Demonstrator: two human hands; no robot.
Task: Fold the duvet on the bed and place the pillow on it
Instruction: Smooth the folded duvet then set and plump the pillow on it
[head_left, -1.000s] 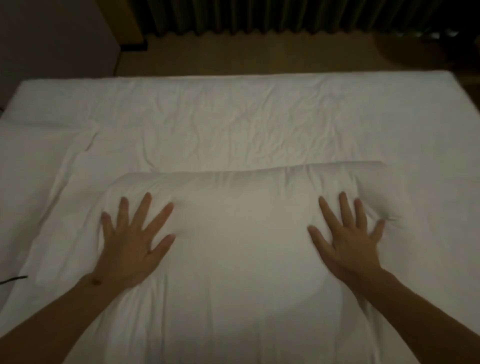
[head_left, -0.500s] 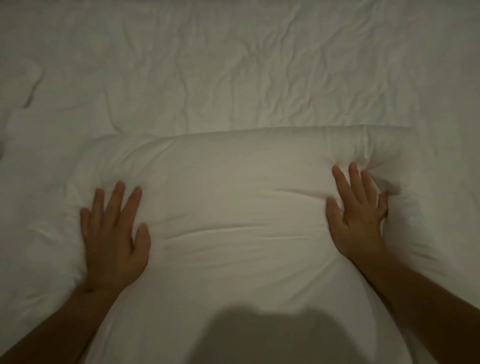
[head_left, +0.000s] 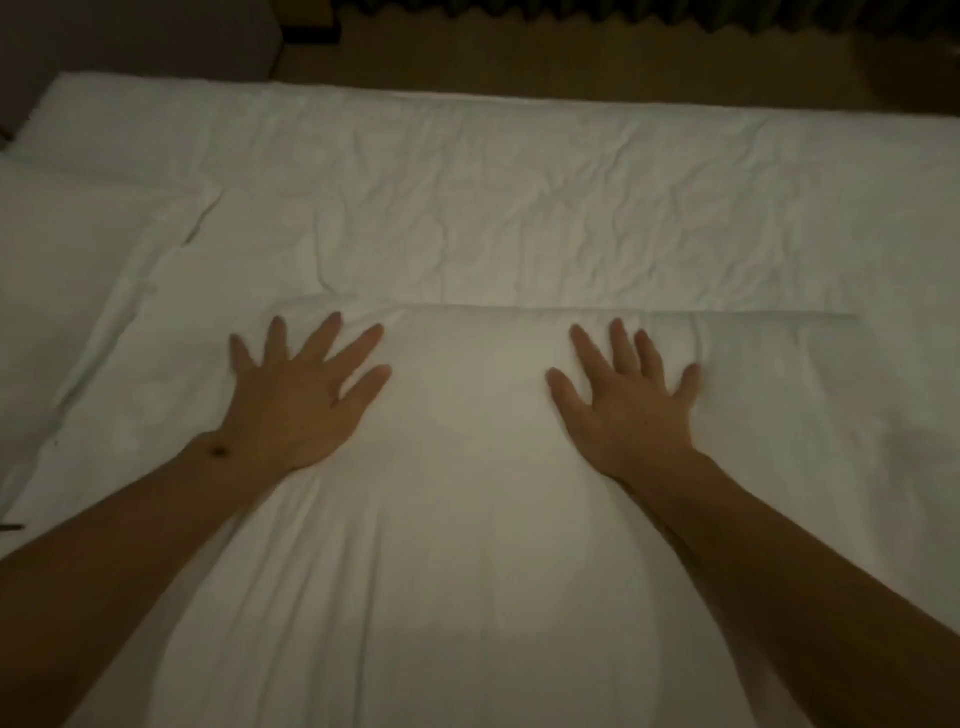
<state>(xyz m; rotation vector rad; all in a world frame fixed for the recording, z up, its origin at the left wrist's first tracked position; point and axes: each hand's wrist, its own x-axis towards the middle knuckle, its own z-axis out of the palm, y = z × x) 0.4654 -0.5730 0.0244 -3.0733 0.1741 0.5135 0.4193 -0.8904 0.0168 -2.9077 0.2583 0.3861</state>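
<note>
Both palms are now laid flat again, nearer the middle than half a second ago, when the right hand (head_left: 631, 402) was pressed in by the far right corner and the left hand (head_left: 298, 395) sat out by the left end. Fingers are spread wide and straight; nothing is gripped, only pressed and smoothed.

Under the palms a soft white pillow (head_left: 467, 467) is seen, plump and faintly creased, its far edge drawn into a straight line just past the fingertips. Beyond the fingertips the duvet (head_left: 519, 208) lies spread across the bed, thin-skinned and crinkled with fine wrinkles. To the left of the left hand a folded ridge of white cloth is visible; whether it belongs to the duvet cannot be told.

The placing looks done, and this is judged to be the final patting-down. The dent by the right corner has been smoothed out.
</note>
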